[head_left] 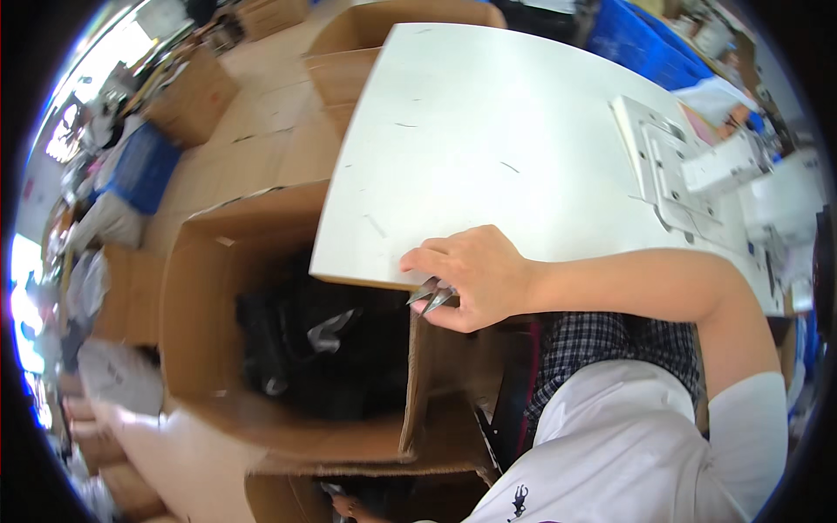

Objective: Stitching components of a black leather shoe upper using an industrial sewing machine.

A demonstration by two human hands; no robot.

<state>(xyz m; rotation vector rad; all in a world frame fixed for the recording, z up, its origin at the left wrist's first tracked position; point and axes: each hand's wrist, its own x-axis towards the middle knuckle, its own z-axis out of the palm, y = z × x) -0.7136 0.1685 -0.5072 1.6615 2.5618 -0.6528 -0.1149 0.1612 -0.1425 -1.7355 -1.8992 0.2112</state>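
Note:
At the near left corner of the white table (453, 139), my right hand (484, 277) is closed around a pair of thread snips (438, 300). Their two pointed metal blades stick out between my fingers, a little apart, and the handle is hidden in my palm. Low in the picture, my left hand (350, 508) reaches inside a second cardboard box (288, 484). It is small and blurred there, beside a pale greyish thing (331, 490) that I cannot make out. Whether its fingers grip that thing is unclear.
An open cardboard box (196, 314) with black items (305, 349) and a shiny clear piece stands left of the table. A white sewing machine (728, 166) sits at the table's right. Blue crates (645, 44) and more cartons (192, 96) stand farther off.

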